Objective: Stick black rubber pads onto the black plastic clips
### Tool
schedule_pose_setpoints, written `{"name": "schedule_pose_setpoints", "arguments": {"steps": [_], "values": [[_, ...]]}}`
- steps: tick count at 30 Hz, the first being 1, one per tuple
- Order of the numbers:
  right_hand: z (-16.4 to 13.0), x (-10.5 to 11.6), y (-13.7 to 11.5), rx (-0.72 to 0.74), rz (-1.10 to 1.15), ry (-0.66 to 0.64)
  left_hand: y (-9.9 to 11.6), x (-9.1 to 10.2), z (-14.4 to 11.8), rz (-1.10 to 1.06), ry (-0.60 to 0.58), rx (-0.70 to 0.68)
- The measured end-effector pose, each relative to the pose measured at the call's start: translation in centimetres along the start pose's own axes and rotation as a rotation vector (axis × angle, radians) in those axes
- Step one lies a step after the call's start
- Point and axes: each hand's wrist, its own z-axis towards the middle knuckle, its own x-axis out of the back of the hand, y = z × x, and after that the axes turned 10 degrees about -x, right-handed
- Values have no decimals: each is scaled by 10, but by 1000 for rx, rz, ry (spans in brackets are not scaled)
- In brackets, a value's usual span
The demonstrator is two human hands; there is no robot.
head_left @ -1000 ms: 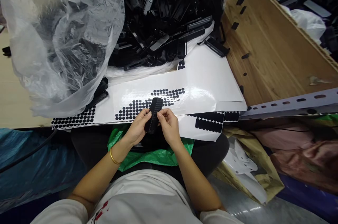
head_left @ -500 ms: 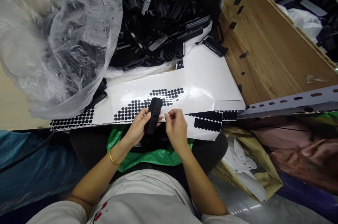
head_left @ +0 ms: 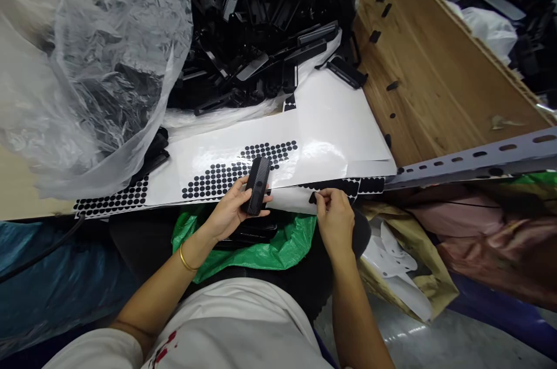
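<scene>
My left hand (head_left: pixel 230 209) is closed round a long black plastic part (head_left: pixel 258 186) with rounded corners, a ribbed face and a small round spot on it. To the right, my right hand (head_left: pixel 336 218) pinches a small black sticker (head_left: pixel 313 198) between thumb and fingertips, at the sheet of elongated black stickers (head_left: pixel 348 187). Whether that sticker is free of its backing I cannot tell. Behind the plastic part lies a white sheet with round black stickers (head_left: pixel 213 180).
A heap of black plastic parts (head_left: pixel 261 26) fills the back, beside clear plastic bags (head_left: pixel 117 67). A wooden partition (head_left: pixel 435 67) with stuck black pieces stands at right, above a slotted metal rail (head_left: pixel 470 157). A green bag (head_left: pixel 278 253) lies on my lap; a brown paper bag (head_left: pixel 444 288) stands lower right.
My right hand has moved right, away from the black part, to the sticker sheet's edge. My left hand still holds the part, nearly in place. The view has shifted slightly.
</scene>
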Motion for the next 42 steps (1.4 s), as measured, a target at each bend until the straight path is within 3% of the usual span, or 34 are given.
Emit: {"name": "schedule_pose_setpoints", "arguments": {"steps": [3, 5, 9, 12, 18, 42], "values": [[-4, 11, -15, 13, 135, -120, -1, 0, 0, -6, -6, 17], [-10, 13, -28, -31, 335, -273, -2, 0, 0, -20, -12, 35], [-21, -2, -56, -225, 787, -594, -5, 0, -1, -22, -39, 42], [-26, -18, -70, -323, 950, -700, -6, 1, -2, -6, -43, 25], [-30, -32, -74, -330, 982, -689, -7, 4, -3, 4, -5, 18], [-33, -42, -74, -279, 815, -622, -2, 4, -6, 21, 20, 21]]}}
